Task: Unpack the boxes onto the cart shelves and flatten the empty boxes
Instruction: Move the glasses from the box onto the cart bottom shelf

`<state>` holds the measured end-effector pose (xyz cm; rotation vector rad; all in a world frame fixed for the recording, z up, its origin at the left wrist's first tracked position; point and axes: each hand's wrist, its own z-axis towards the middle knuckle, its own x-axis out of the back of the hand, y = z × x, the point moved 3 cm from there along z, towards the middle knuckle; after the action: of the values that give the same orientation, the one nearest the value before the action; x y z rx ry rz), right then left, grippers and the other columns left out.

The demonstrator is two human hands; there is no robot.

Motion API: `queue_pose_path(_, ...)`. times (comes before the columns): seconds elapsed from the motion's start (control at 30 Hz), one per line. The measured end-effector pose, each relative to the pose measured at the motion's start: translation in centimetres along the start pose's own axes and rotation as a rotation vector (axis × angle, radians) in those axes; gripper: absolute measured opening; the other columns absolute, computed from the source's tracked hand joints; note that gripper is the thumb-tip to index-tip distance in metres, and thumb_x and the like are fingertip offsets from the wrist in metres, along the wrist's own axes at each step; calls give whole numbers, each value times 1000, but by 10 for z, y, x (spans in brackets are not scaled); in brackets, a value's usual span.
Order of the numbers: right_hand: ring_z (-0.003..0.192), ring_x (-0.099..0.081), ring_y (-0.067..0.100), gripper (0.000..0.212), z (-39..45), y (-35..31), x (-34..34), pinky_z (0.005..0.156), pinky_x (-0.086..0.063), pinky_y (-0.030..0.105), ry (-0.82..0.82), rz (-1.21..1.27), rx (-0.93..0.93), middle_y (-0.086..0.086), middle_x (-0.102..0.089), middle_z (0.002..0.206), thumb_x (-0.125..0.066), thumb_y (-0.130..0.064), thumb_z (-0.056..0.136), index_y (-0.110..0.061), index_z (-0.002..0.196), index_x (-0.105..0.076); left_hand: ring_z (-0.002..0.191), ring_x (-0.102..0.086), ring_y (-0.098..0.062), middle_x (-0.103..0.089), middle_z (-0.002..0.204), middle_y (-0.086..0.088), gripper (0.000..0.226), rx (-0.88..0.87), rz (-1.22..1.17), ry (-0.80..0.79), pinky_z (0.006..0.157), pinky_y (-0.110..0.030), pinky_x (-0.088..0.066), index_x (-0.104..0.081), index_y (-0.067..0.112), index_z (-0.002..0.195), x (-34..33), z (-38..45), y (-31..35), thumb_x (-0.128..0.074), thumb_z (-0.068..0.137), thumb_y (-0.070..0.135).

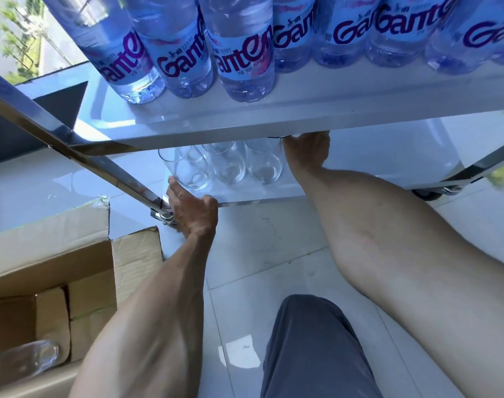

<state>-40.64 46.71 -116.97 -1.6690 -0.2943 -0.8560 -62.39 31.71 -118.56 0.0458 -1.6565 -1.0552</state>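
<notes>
Far left we see open brown corrugated cardboard box (52, 271), flaps up, clear glass (29, 359) lying inside. Slanted chrome cart post (72, 147) next. Left hand (192, 212) at lower shelf (360, 168) edge, fingertips touching leftmost of three clear smooth tumblers (228, 163), fingers relaxed, not wrapped round it. Above, glossy white upper shelf (273, 116) carries row of ribbed plastic water bottles (242, 53), blue labels. Right hand (307, 152) reaches under upper shelf beside rightmost tumbler; fingers hidden, grip we cannot tell. Grey trouser knee (314, 346) over shiny white floor tiles (253, 242)
</notes>
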Motion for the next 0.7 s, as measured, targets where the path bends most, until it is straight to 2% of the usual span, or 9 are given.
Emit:
queue_pose_path(0.07, 115, -48, 30, 75, -9, 0, 6, 91, -47, 38, 86, 5, -9, 12, -46, 129, -60, -59, 82, -11, 137, -45, 133, -41, -29, -36, 150, -9, 85, 28, -21, -30, 102, -40, -40, -22, 11, 152, 1, -5, 2, -58, 75, 12)
queue_pose_path(0.17, 107, -54, 30, 73, -17, 3, 13, 89, -47, 39, 127, -20, -88, 12, -52, 116, -63, -64, 77, -9, 124, -51, 138, -36, -28, -31, 155, -9, 88, 63, -57, -51, 108, -37, -35, -16, 9, 154, -1, -8, 12, -58, 78, 15)
queue_pose_path(0.23, 109, -56, 30, 76, -16, 3, 18, 84, -43, 36, 120, 41, -152, 11, -56, 117, -70, -59, 74, -6, 124, -48, 141, -34, -29, -28, 157, -9, 89, 78, -74, -62, 110, -35, -33, -13, 8, 155, -1, -8, 17, -60, 79, 16)
queue_pose_path(0.33, 115, -51, 31, 82, -27, 4, 23, 81, -42, 36, 119, 136, -200, 11, -51, 125, -75, -47, 70, -4, 131, -41, 141, -35, -31, -24, 159, -12, 93, 110, -68, -67, 110, -35, -34, -6, 6, 156, 1, -13, 25, -62, 83, 19)
queue_pose_path(0.4, 119, -45, 31, 90, -39, 8, 26, 86, -42, 37, 118, 139, -199, 12, -45, 131, -74, -42, 68, -4, 140, -36, 139, -37, -33, -24, 157, -15, 96, 126, -54, -62, 107, -37, -37, -2, 4, 156, 2, -18, 33, -64, 84, 23)
queue_pose_path(0.53, 116, -46, 30, 85, -62, 15, 29, 79, -36, 34, 138, 182, -134, 11, -44, 130, -75, -34, 66, -7, 138, -39, 136, -37, -33, -25, 155, -15, 101, 185, -75, -80, 104, -39, -39, 0, 2, 155, 5, -23, 48, -67, 84, 27)
queue_pose_path(0.7, 113, -51, 35, 79, -81, 22, 41, 90, -43, 38, 139, 198, -51, 13, -49, 130, -72, -18, 64, -6, 135, -40, 131, -46, -36, -27, 156, -15, 96, 187, -65, -121, 103, -40, -41, 1, 5, 156, 11, -26, 47, -65, 86, 19)
